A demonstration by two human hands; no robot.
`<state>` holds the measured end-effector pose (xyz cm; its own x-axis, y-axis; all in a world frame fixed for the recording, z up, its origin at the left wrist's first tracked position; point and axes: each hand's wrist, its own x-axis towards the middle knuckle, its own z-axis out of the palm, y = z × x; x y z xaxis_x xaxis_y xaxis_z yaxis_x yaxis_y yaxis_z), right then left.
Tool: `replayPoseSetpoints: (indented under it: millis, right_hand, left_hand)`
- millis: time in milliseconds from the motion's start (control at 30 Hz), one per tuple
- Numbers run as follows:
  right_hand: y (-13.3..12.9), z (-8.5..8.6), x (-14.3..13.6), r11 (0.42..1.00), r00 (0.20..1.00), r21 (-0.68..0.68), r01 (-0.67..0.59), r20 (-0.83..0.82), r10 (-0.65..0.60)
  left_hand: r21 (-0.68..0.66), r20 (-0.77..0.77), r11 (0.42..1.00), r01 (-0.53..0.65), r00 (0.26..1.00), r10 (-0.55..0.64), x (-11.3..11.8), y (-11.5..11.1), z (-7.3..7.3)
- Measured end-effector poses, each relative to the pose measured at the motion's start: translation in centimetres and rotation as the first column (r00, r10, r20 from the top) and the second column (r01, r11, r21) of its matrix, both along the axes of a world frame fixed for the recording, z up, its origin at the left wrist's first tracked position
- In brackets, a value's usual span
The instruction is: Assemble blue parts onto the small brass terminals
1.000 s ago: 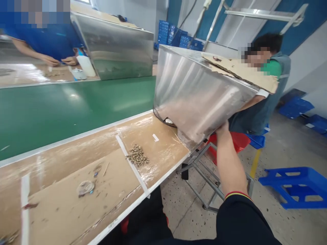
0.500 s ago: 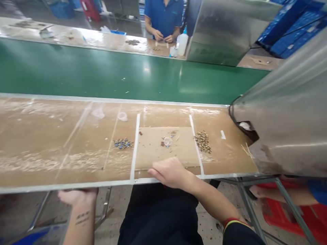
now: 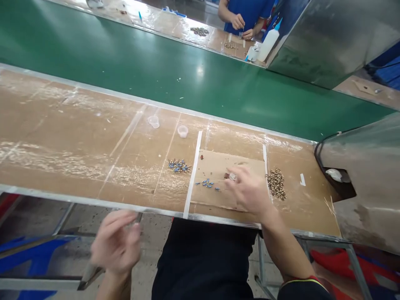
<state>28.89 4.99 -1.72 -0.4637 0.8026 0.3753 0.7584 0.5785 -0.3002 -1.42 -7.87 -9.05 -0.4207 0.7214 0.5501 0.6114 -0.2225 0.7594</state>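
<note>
My right hand (image 3: 246,189) is over the cardboard sheet (image 3: 221,162), its fingertips at a small clear round cup (image 3: 232,176) with dark red bits beside it. Several blue-ended pieces (image 3: 208,183) lie scattered on the sheet left of that hand. Off the table's front edge, my left hand (image 3: 117,241) is raised, blurred, with fingers curled and thumb apart; whether it holds anything is unclear. A pile of blue and brass pieces (image 3: 179,166) sits left of the sheet, and a pile of brass pieces (image 3: 276,183) sits right of it.
Two clear plastic cups (image 3: 183,131) (image 3: 153,121) stand at the table's back. Beyond runs a green belt (image 3: 150,58). Across it a person's hands (image 3: 242,27) work near a white bottle (image 3: 269,43). A metal housing (image 3: 368,166) bounds the right side.
The view has shifted and turned. My right hand has moved from the sheet's front edge to the small cup. My left hand has come out from under the table edge. Blue-ended pieces now lie spread on the sheet.
</note>
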Motion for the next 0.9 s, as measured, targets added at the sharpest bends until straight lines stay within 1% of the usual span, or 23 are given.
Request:
replayPoseSetpoints:
  millis: [33, 67, 100, 133, 167, 200, 267, 333, 433, 500, 567, 633, 667, 700, 733, 800, 833, 900]
  right_hand:
    - [0.7, 0.7, 1.6, 0.996, 0.992, 0.038, 0.075, -0.108, -0.070]
    - [1.5, 1.2, 3.2, 0.989, 0.975, 0.049, 0.137, -0.186, -0.125]
    - [2.5, 1.4, 4.7, 0.983, 0.956, 0.030, 0.181, -0.239, -0.169]
    - [3.5, 1.4, 5.9, 0.982, 0.948, 0.000, 0.188, -0.263, -0.181]
    - [4.5, 1.1, 6.9, 0.987, 0.953, -0.046, 0.153, -0.256, -0.160]
    - [5.4, 0.6, 7.6, 0.991, 0.965, -0.101, 0.091, -0.236, -0.113]
    - [6.5, -0.7, 8.2, 0.976, 0.982, -0.211, -0.054, -0.190, 0.014]
    - [6.8, -2.1, 8.4, 0.947, 0.977, -0.280, -0.155, -0.186, 0.105]
    - [6.5, -3.4, 8.5, 0.931, 0.968, -0.305, -0.203, -0.208, 0.143]
    - [6.0, -3.9, 8.7, 0.926, 0.965, -0.307, -0.219, -0.208, 0.159]
    - [5.7, -4.1, 8.8, 0.924, 0.967, -0.312, -0.223, -0.193, 0.168]
    - [5.4, -4.4, 8.7, 0.928, 0.973, -0.314, -0.200, -0.173, 0.151]
    - [5.3, -4.6, 8.6, 0.932, 0.976, -0.312, -0.186, -0.166, 0.139]
    - [5.3, -4.7, 8.4, 0.936, 0.978, -0.306, -0.176, -0.162, 0.131]
    - [5.3, -4.9, 8.3, 0.939, 0.979, -0.297, -0.173, -0.158, 0.131]
    - [5.3, -5.3, 8.0, 0.941, 0.977, -0.280, -0.190, -0.150, 0.152]
    - [5.3, -5.5, 7.9, 0.942, 0.975, -0.271, -0.200, -0.146, 0.165]
    - [5.2, -5.8, 7.6, 0.944, 0.972, -0.248, -0.217, -0.144, 0.186]
  left_hand:
    - [-0.008, -0.121, 0.983, 0.184, 0.976, -0.183, 0.8, 1.2, 0.6]
    - [-0.075, -0.218, 0.941, 0.329, 0.916, -0.337, 1.8, 2.6, 1.1]
    - [-0.173, -0.299, 0.894, 0.413, 0.843, -0.447, 2.7, 4.1, 1.4]
    - [-0.255, -0.356, 0.856, 0.449, 0.780, -0.515, 3.6, 5.6, 1.5]
    - [-0.305, -0.392, 0.832, 0.463, 0.735, -0.553, 4.5, 6.9, 1.5]
    - [-0.363, -0.415, 0.807, 0.466, 0.694, -0.588, 5.2, 8.1, 1.3]
    - [-0.445, -0.458, 0.779, 0.442, 0.635, -0.622, 6.2, 9.7, 0.7]
    - [-0.500, -0.482, 0.764, 0.408, 0.602, -0.637, 6.6, 10.4, 0.1]
    - [-0.532, -0.472, 0.751, 0.391, 0.600, -0.646, 6.5, 10.4, -0.1]
    - [-0.515, -0.431, 0.753, 0.409, 0.636, -0.640, 6.3, 10.3, 0.4]
    - [-0.462, -0.349, 0.778, 0.426, 0.719, -0.601, 6.4, 10.4, 1.3]
    - [-0.373, -0.226, 0.824, 0.426, 0.820, -0.526, 7.0, 11.0, 2.6]
    - [-0.325, -0.158, 0.841, 0.432, 0.852, -0.499, 7.5, 11.5, 3.1]
    - [-0.278, -0.092, 0.848, 0.451, 0.866, -0.491, 8.2, 12.1, 3.7]
    - [-0.236, -0.030, 0.838, 0.492, 0.859, -0.512, 9.0, 12.8, 4.1]
    - [-0.173, 0.070, 0.787, 0.592, 0.804, -0.590, 10.7, 14.3, 4.7]
    - [-0.151, 0.103, 0.760, 0.633, 0.774, -0.624, 11.6, 15.0, 4.8]
    - [-0.134, 0.163, 0.725, 0.675, 0.737, -0.656, 12.9, 16.1, 4.5]
